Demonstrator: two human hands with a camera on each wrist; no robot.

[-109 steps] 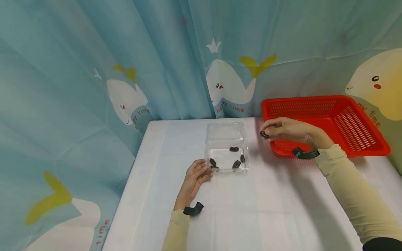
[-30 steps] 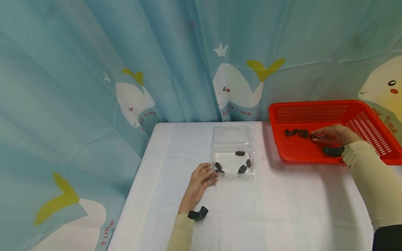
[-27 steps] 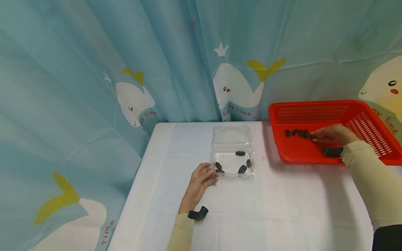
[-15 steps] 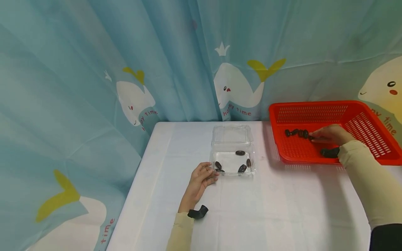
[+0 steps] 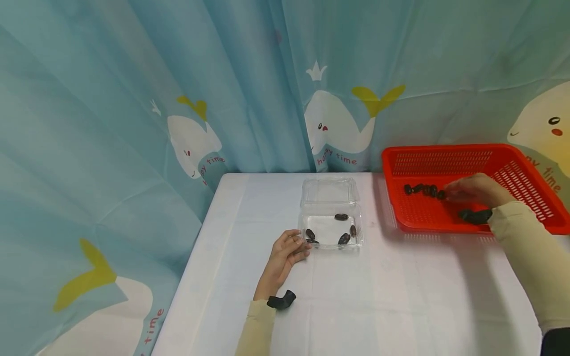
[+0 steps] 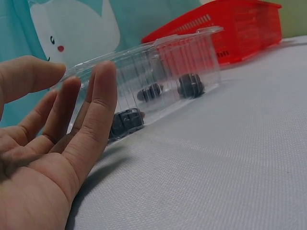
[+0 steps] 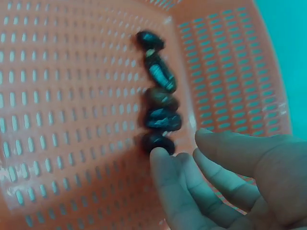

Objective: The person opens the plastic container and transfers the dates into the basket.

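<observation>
1. The right hand (image 5: 476,190) hangs inside the red basket (image 5: 525,173), its fingers loosely spread and slightly bent, holding nothing. In the right wrist view the fingertips (image 7: 163,158) sit just at the near end of a row of dark dates (image 7: 158,103); the nearest date (image 7: 157,142) lies right against one fingertip, though whether they actually touch I cannot tell, as the picture is blurred there.

2. That row runs away from the right hand along the basket's perforated floor, close to one slotted wall (image 7: 230,72). In the head view the same dates (image 5: 420,189) lie just to the left of the right hand's fingers.

3. The left hand (image 5: 285,254) rests on the white table (image 5: 378,296) with its fingers straight and relaxed, close together. Its fingertips (image 6: 103,72) lie against the near left corner of a clear plastic clamshell box (image 5: 331,217), gripping nothing.

4. The box stands open, its lid (image 5: 329,190) folded back on the side away from the left hand. Several dark dates lie in its tray (image 5: 329,242): one (image 5: 310,234) just beyond the left fingertips, others (image 5: 344,239) farther toward the right hand, one (image 5: 341,216) toward the lid.

5. The box lies between the two hands, well apart from the right hand and the basket.

6. A dark wrist strap (image 5: 281,300) sits behind the left hand; another (image 5: 475,215) behind the right. Both sleeves (image 5: 530,252) are cream.

7. A blue whale-print curtain (image 5: 178,99) hangs beyond both hands.
</observation>
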